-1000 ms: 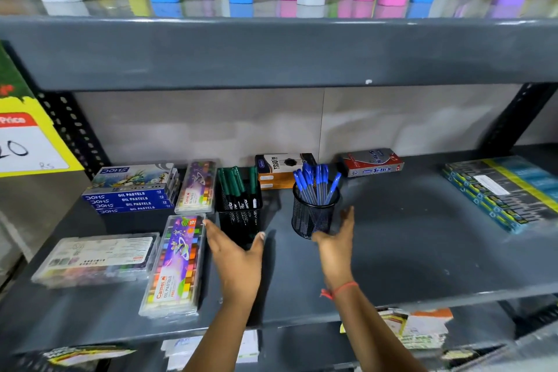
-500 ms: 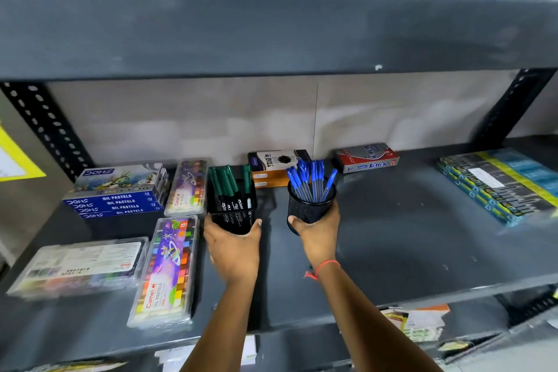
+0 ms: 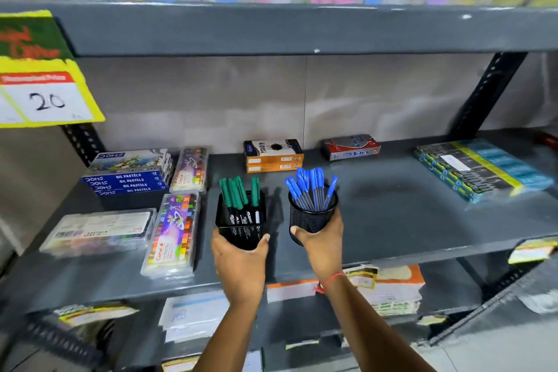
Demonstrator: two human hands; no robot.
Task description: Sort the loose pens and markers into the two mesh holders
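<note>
A square black mesh holder (image 3: pixel 240 228) stands in the middle of the grey shelf (image 3: pixel 392 214) and holds several green-capped markers (image 3: pixel 238 193). My left hand (image 3: pixel 240 263) grips its lower front. To its right, a round black mesh holder (image 3: pixel 311 216) carries several blue pens (image 3: pixel 311 187). My right hand (image 3: pixel 323 246) is wrapped around its base, a red thread on the wrist. Whether the holders rest on the shelf or are lifted slightly I cannot tell. No loose pens lie on the shelf.
Oil pastel boxes (image 3: pixel 129 178) and clear crayon cases (image 3: pixel 173 235) fill the shelf's left part. An orange box (image 3: pixel 273 155) and a red box (image 3: pixel 350 146) sit at the back. Wrapped packs (image 3: pixel 480 169) lie at the right. An upper shelf (image 3: pixel 302 27) hangs overhead.
My open hands reached the two holders and closed on them. The holders have come forward, away from the orange box at the back.
</note>
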